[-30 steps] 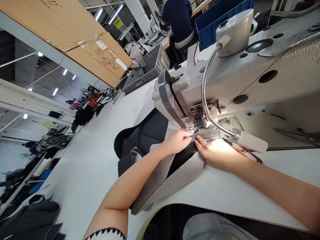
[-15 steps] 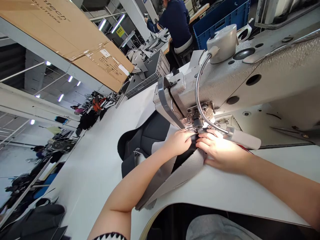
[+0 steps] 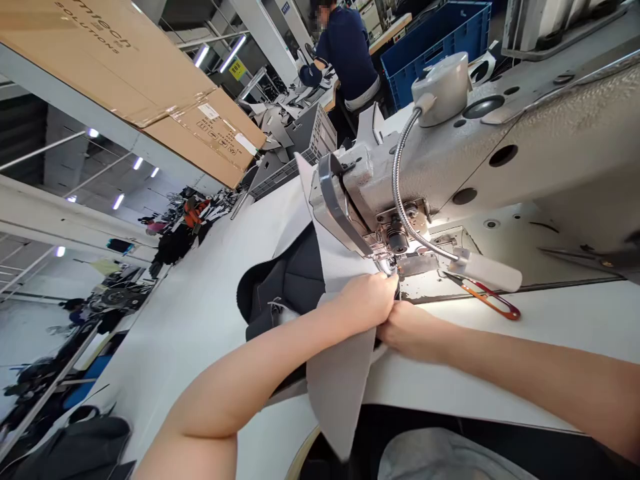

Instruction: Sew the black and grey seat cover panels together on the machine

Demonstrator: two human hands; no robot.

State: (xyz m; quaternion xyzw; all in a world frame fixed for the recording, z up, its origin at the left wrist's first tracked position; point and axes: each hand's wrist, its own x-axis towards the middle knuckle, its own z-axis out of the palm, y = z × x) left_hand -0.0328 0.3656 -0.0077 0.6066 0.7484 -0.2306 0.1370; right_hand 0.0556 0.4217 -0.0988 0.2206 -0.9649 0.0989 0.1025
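The left hand (image 3: 367, 300) was closed in a loose fist around a fold of grey mesh fabric (image 3: 340, 380), gripping it just below the needle area of a sewing machine (image 3: 450, 167). The right hand (image 3: 405, 330) sat directly beside it, knuckles touching the left hand, fingers curled under and into the same fabric (its fingertips were hidden, so exactly what they pinched could not be told). The grey fabric ran between and beneath both hands: one flap rose behind the left hand toward the machine head, and a long tapering piece hung down over the front edge of the white table (image 3: 200, 320) toward the person's lap. It had a fine woven, slightly dotted texture and looked stiff enough to hold a crease. Joined to it on the left lay a dark charcoal padded piece (image 3: 285, 280), curved and shell-like, with stitched seams, resting flat on the table.

The machine was pale grey metal with a speckled finish, round holes along its arm, and a dark grey curved guard at the front. A flexible silver gooseneck lamp (image 3: 480, 270) bent down from its top and lit the needle plate. Just right of the hands, beside the lamp, lay a pair of orange-handled thread snips (image 3: 487, 297). Farther off, cardboard boxes (image 3: 150, 73) sat on a shelf, a blue plastic crate (image 3: 435, 40) stood behind the machine, and another person in dark blue (image 3: 347, 53) worked at a distant table
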